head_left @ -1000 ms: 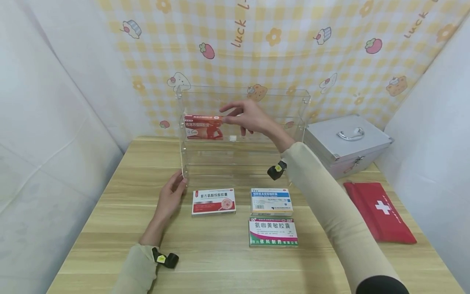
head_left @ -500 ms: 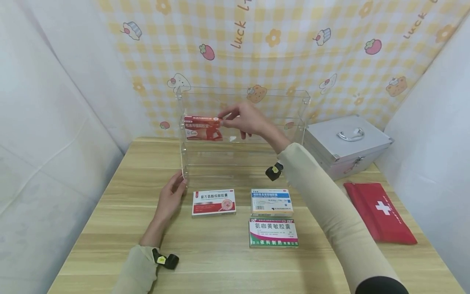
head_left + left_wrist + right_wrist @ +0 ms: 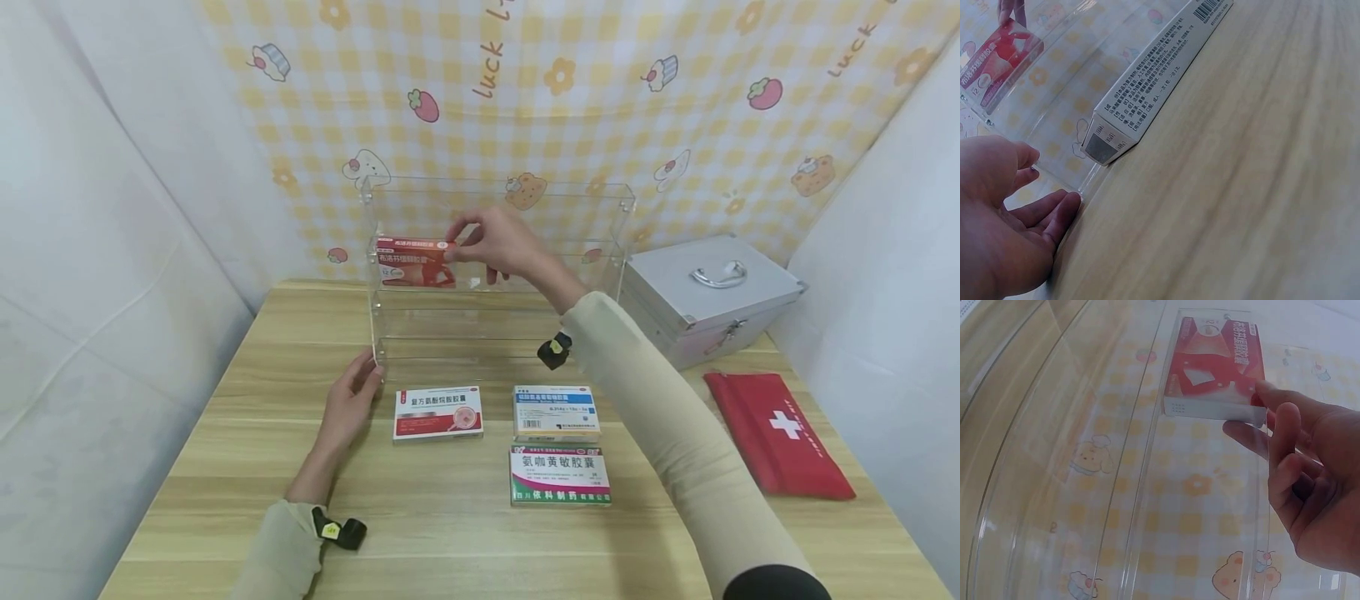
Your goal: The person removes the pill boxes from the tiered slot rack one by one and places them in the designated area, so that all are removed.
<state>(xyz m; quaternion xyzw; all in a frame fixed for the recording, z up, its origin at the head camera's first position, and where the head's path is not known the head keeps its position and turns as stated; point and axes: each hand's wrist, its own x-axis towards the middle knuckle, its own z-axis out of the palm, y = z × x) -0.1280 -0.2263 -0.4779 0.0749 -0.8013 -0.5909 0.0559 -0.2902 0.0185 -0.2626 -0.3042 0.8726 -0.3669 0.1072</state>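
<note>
A red medicine box (image 3: 414,265) stands upright at the left end of a tier of the clear acrylic rack (image 3: 480,347). My right hand (image 3: 501,243) pinches its upper right corner, thumb on the printed front; in the right wrist view the red box (image 3: 1216,362) leans back in the tier, and the right hand (image 3: 1316,462) keeps its other fingers curled below. Down at the rack's lower left corner, my left hand (image 3: 351,396) holds the side panel's edge. The left wrist view has the left hand (image 3: 1004,212) with thumb and fingers about that clear edge.
In front of the rack lie a red-and-white box (image 3: 438,413), a blue-and-white box (image 3: 556,413) and a green-and-white box (image 3: 560,476). To the right are a silver metal case (image 3: 712,292) and a red first-aid pouch (image 3: 780,435). A checked curtain (image 3: 555,125) hangs behind.
My right hand has shifted slightly left and its raised index finger has come down, so finger and thumb now meet on the red box's corner. The left hand stays at the rack.
</note>
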